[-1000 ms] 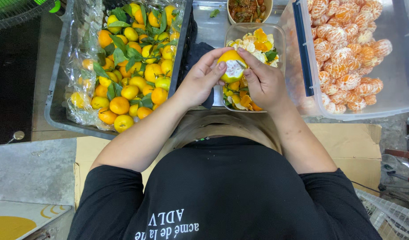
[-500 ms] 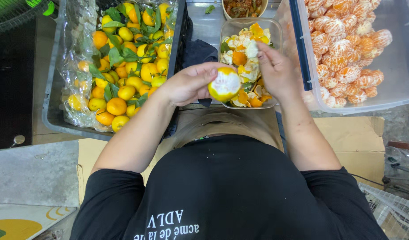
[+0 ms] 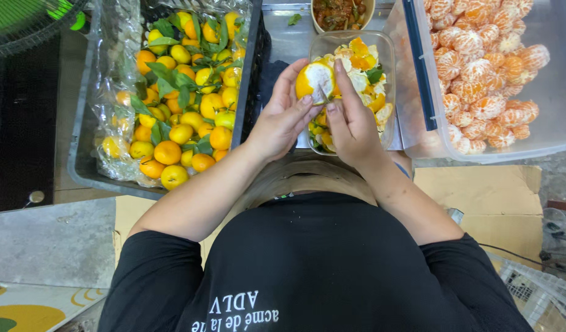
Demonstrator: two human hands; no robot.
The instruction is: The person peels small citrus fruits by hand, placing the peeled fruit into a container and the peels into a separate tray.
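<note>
Peeling's underway here: the left hand (image 3: 282, 120) is cupping a partly peeled mandarin (image 3: 315, 82) tight, right over the clear tub of peels (image 3: 387, 55), while the right hand (image 3: 352, 117) is pinching at the white pith with fingertips closed on the skin. Looks like roughly half the peel is off. I'd say the next bit needs a firm hold and a steady pull so the fruit isn't squashed. Unpeeled ones are sitting in the black crate (image 3: 80, 166), peeled ones in the big clear bin (image 3: 418, 132).
</note>
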